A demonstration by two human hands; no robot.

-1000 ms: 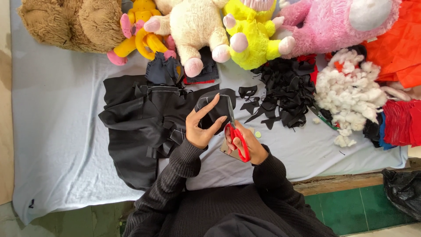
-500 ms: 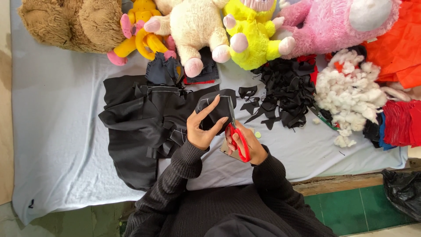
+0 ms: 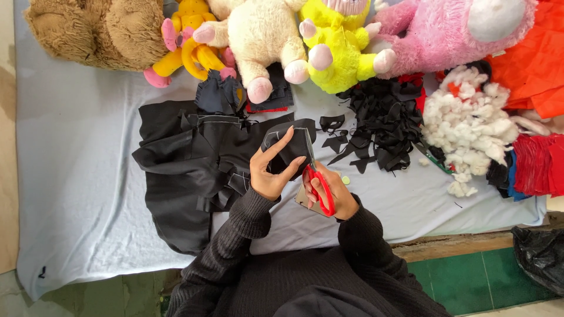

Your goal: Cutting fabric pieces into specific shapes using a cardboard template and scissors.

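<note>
Pale blue sheet covers the tabletop (image 3: 76,176), plush toys along its far edge. Left hand (image 3: 271,173) pinches a limp, light black fabric piece (image 3: 288,147), held up, long axis slanting away rightward. Right hand (image 3: 330,194) grips red-handled scissors (image 3: 317,186), blades pointing away into the cloth's edge.

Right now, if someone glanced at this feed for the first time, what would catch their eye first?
Probably the row of bright stuffed toys along the top of the table: a pink plush animal, a yellow one and a cream one. Next, at centre, the right hand works red-handled scissors into a black fabric piece held by the left hand. A heap of white stuffing lies at right.
</note>
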